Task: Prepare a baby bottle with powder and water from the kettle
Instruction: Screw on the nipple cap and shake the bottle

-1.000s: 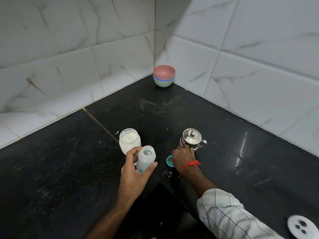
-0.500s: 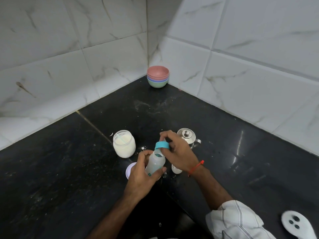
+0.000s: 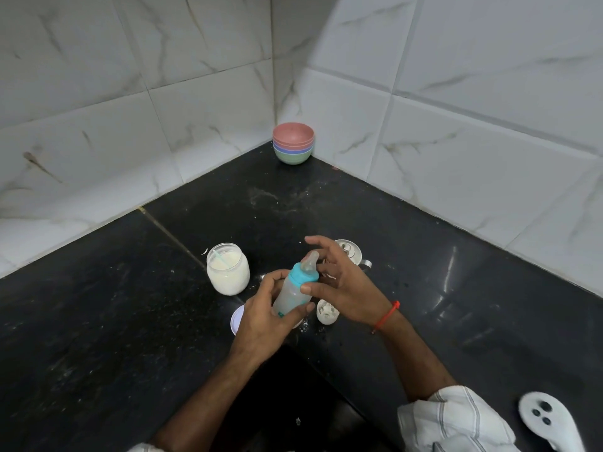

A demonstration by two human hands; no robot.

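A translucent baby bottle [image 3: 293, 293] with a teal collar and clear teat is tilted above the black counter [image 3: 130, 321], gripped around its body by my left hand [image 3: 264, 318]. My right hand [image 3: 342, 285] is beside the teal collar, thumb touching it, other fingers spread. A glass jar of white powder [image 3: 227, 269] with a scoop inside stands open to the left. The small steel kettle [image 3: 350, 252] is behind my right hand, mostly hidden.
A white jar lid [image 3: 235, 320] lies under my left hand. A clear bottle cap [image 3: 327, 312] lies on the counter below my right hand. Stacked coloured bowls [image 3: 293, 143] sit in the tiled corner. A white object [image 3: 545, 419] is at the bottom right.
My right hand picked up the teal collar from near the kettle and put it with the teat onto the bottle. Its fingers have now spread away from the collar.
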